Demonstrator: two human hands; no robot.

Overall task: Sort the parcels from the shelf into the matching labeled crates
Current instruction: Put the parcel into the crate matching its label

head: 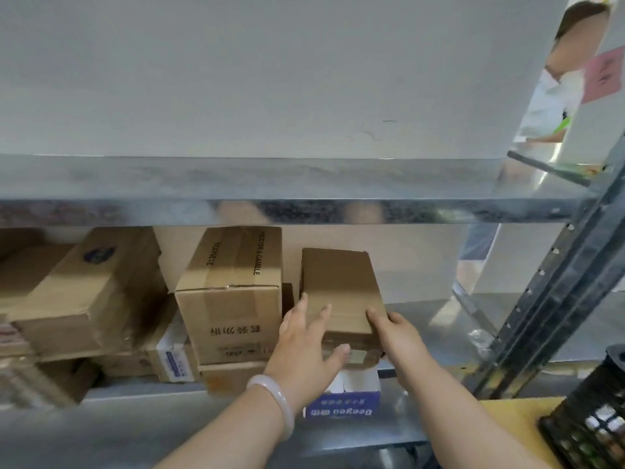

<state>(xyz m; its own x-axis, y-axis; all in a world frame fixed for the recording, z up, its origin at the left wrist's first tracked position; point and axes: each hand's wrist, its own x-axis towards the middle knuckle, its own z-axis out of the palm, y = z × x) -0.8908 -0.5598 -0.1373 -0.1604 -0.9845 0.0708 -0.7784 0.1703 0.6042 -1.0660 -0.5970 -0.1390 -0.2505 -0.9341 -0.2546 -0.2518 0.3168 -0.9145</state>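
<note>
**Two-handed grab going on**

You're standing at the metal shelf (304, 211), and stacked cartons (77, 292) are filling the left side of its lower deck. The taped carton (233, 292) is standing tallest in the middle. The brown parcel (341, 289) is sitting just right of it, resting on top of a blue-and-white box (341, 406). A black crate (595, 424) is poking in at the lower right.

Your left hand (304, 346) is gripping the parcel's near left corner, fingers spread over the top and thumb pressing on the front. Your right hand (395, 333) is curling round the near right corner. A pale bangle (277, 401) is sitting on your left wrist.
</note>
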